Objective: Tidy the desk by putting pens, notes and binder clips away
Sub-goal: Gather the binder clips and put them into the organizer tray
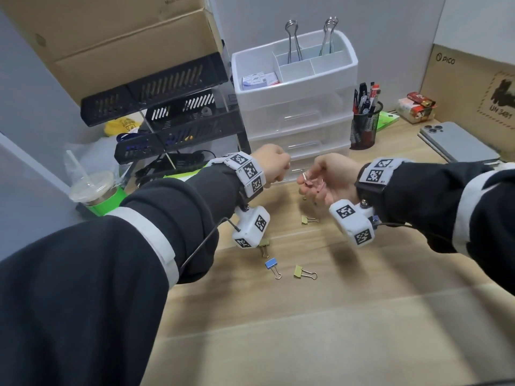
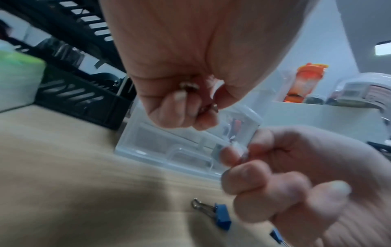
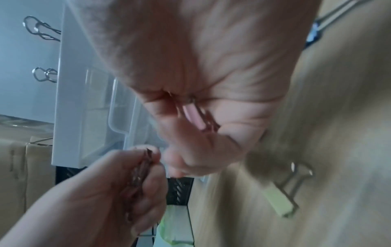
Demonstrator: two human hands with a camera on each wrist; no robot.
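Observation:
Both hands hover just above the wooden desk [image 1: 362, 302], in front of the white drawer unit [image 1: 295, 107]. My left hand [image 1: 281, 165] is a fist gripping binder clips; their metal handles [image 2: 188, 86] poke out between its fingers. My right hand [image 1: 306, 181] is turned palm up, and its curled fingers hold pink binder clips [image 3: 195, 116]. The two hands are a few centimetres apart. On the desk below them lie loose clips: a blue one [image 1: 269, 263], a yellow-green one [image 1: 299, 271] and two more [image 1: 305, 220] [image 1: 264, 243].
The drawer unit's open top tray [image 1: 348, 62] holds two large silver clips [image 1: 292, 40] and small cards. A black mesh pen cup [image 1: 363, 126] stands to its right, with a phone [image 1: 457, 143] beyond. At the left are black letter trays [image 1: 167, 107] and a lidded drink cup [image 1: 92, 190].

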